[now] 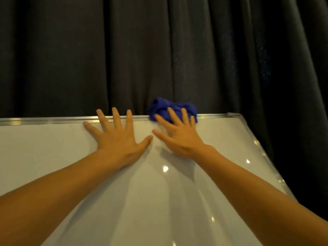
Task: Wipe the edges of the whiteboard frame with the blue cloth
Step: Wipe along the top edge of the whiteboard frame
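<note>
Two bare forearms reach in from the bottom corners across the glossy white whiteboard (53,157), which carries small bright reflections of lamps. Both hands lie near the board's top frame edge (44,119), a strip of brushed silver metal running left to right.

Left hand (118,139): fully spread and flat, palm down on the white surface, holding nothing. Its three middle fingertips (115,110) reach over the metal strip, the little finger stops just below it, and the thumb points toward the other hand, almost touching that hand's thumb.

Right hand (179,137): also open with fingers splayed, palm on the board. Its fingers press down on the blue cloth (170,106) without closing around it.

That cloth is bunched into a lump sitting on the top frame edge, right of the left hand and some way left of the board's top right corner (234,115). Part of it bulges above the strip against the dark pleated curtain (159,50) hanging behind the board.
</note>
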{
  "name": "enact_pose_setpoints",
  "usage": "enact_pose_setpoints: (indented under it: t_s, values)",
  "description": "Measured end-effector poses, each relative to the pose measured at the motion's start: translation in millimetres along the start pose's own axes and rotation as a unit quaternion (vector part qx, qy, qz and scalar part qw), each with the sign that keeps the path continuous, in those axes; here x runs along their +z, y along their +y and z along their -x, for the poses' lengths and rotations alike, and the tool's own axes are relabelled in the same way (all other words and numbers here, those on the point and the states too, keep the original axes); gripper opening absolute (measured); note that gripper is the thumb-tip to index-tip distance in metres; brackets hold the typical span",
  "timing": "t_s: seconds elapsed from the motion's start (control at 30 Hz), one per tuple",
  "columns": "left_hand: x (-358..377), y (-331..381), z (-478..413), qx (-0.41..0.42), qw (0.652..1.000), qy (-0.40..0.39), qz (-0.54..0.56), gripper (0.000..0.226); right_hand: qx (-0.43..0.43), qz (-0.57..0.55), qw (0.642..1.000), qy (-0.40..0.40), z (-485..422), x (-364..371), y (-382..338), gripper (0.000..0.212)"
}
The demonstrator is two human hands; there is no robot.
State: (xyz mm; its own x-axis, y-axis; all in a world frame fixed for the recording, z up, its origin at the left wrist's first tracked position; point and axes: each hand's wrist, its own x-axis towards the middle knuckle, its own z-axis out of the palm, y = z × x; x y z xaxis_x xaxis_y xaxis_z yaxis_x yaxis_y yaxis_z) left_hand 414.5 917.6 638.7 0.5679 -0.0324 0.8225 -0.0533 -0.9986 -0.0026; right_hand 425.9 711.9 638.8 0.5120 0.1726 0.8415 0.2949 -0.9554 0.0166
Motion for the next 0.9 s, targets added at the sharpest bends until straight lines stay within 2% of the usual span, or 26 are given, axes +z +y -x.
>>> enact_pose_setpoints:
  t_s: [0.1,0.17,0.23,0.3,0.37,0.47,0.6,0.77,0.9]
  values:
    - [1.3,26.5,-2.7,0.006,1.000,-0.006,-0.007,0.112,-0.074,0.024,0.997,0.020,-3.4,2.0,15.4,0.058]
    - [4.6,32.4,-0.3,0.028,1.000,-0.003,0.007,0.116,-0.023,0.039,0.998,0.032,-1.5,-10.1,58.5,0.063]
    - [10.4,46.2,5.0,0.050,0.999,-0.007,0.016,0.117,0.076,0.039,0.996,0.026,6.6,-19.8,101.5,0.072]
    - [13.9,65.1,5.2,0.059,0.998,-0.006,0.012,0.115,0.102,0.016,0.995,0.018,7.5,-19.8,107.9,0.082]
    - [13.5,86.5,0.5,0.044,0.999,-0.014,0.006,0.114,0.031,-0.011,0.999,-0.007,2.9,-10.4,92.3,0.076]
    - [14.5,107.4,-6.6,0.049,0.999,-0.009,0.003,0.118,-0.036,0.015,0.999,-0.010,3.3,-11.1,103.0,0.052]
    - [25.4,141.5,-3.0,0.134,0.991,-0.008,0.004,0.119,0.084,0.034,0.996,0.022,19.7,-30.9,174.1,0.068]
    - [36.8,191.0,-3.5,0.142,0.990,0.020,-0.016,0.123,0.138,0.024,0.988,0.057,27.7,-35.7,185.2,0.078]
    - [43.3,214.2,-5.5,0.202,0.979,0.030,-0.002,0.117,0.184,0.005,0.979,0.081,39.1,-42.4,192.9,0.076]
